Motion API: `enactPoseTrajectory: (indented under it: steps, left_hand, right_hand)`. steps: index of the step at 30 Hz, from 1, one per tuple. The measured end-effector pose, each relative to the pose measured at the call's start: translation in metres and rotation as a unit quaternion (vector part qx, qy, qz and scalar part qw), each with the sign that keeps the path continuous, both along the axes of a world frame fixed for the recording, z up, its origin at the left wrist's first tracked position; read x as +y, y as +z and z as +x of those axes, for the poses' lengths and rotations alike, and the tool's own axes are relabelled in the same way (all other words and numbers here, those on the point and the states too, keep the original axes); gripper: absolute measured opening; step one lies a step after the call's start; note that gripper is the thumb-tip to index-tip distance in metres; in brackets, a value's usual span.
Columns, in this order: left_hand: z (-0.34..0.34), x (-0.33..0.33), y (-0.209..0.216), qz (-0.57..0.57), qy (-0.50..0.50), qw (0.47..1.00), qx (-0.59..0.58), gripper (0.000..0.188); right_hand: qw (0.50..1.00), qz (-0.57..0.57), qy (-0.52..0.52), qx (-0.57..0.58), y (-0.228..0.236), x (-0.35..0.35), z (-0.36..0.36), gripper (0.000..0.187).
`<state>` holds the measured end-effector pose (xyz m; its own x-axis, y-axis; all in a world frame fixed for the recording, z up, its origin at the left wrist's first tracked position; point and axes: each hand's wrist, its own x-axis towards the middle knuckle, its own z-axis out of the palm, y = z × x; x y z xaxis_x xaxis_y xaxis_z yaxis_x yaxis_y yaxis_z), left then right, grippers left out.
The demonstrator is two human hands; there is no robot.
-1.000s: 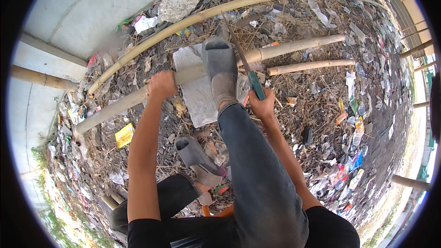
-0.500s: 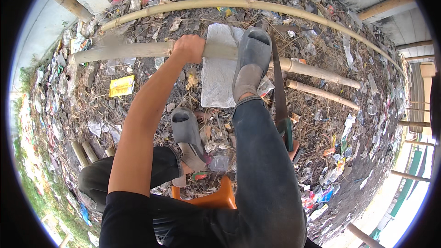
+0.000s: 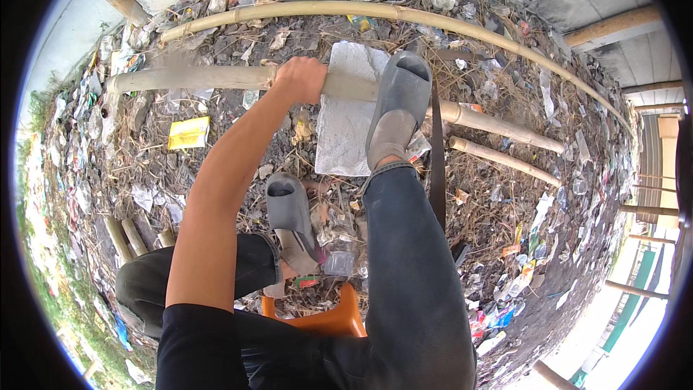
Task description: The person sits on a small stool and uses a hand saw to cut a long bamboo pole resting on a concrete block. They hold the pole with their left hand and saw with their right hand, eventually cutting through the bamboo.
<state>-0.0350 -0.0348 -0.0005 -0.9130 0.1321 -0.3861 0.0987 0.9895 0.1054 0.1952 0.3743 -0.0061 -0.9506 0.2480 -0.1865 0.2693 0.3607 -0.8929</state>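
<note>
My left hand (image 3: 300, 79) is wrapped round a bamboo pole (image 3: 195, 78), closed on it just left of a pale grey slab (image 3: 341, 141). The pole lies across the slab. My right foot, in a grey slide sandal (image 3: 404, 87), presses down on the pole over the slab. Right beside that foot, the dark blade of a handsaw (image 3: 437, 166) stands across the pole, its far end beyond it. My right leg hides the saw's handle and my right hand. The pole's cut-looking right part (image 3: 498, 127) extends past the blade.
A shorter bamboo piece (image 3: 505, 160) lies nearer me on the right. A long curved bamboo pole (image 3: 346, 7) spans the far side. An orange plastic stool (image 3: 325, 318) is beneath me. Litter covers the ground, with a yellow packet (image 3: 189, 133) at left and bamboo stubs (image 3: 126, 237) nearer.
The saw has moved toward me, its handle and my right hand passing out of sight behind my leg. My left hand keeps its grip on the pole. The view has shifted slightly.
</note>
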Motion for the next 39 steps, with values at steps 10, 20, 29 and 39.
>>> enactPoseTrajectory:
  steps: [10, 20, 29, 39]
  left_hand:
    - [0.002, -0.006, 0.005, -0.007, 0.034, 0.999, -0.005, 0.035]
    - [0.005, 0.014, 0.011, -0.009, 0.014, 1.000, 0.001, 0.036]
    - [-0.004, 0.000, 0.010, -0.009, 0.014, 1.000, 0.023, 0.033]
    - [0.003, 0.009, 0.013, -0.017, 0.029, 0.999, 0.037, 0.037]
  right_hand:
    - [0.996, -0.083, -0.014, 0.036, -0.032, -0.033, -0.113, 0.023]
    - [1.000, -0.016, -0.014, -0.008, -0.007, 0.002, -0.058, 0.026]
    - [1.000, -0.021, -0.021, 0.009, 0.005, -0.022, -0.041, 0.030]
    - [0.997, 0.036, 0.023, 0.070, 0.003, -0.042, -0.113, 0.031]
